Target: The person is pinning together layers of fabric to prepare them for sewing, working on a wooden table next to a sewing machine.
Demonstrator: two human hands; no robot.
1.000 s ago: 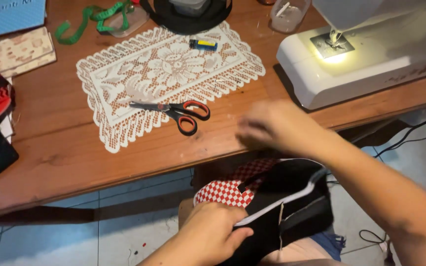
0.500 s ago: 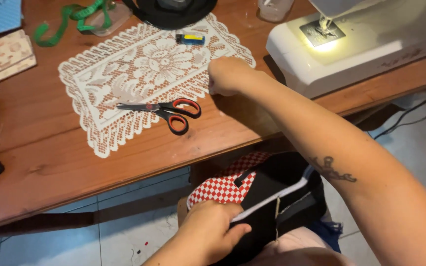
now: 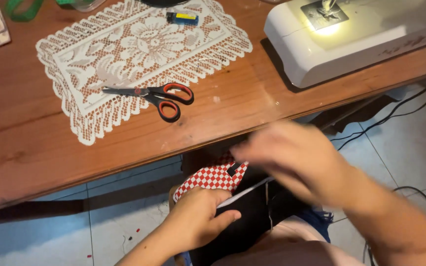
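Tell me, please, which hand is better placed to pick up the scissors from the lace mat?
Probably the right hand: it is free above the fabric, just below the table edge near the scissors. The left hand is lower, gripping the checked and black fabric on the lap.

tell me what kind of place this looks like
Probably a home sewing corner: a white sewing machine with its lamp lit on a wooden table, scissors on a lace mat, tiled floor.

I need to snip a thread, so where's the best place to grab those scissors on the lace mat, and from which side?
Take the scissors by the red-and-black handle loops, which lie at the right end near the lace mat's front edge. Come from the right: the closed blades point left, away from the right hand.
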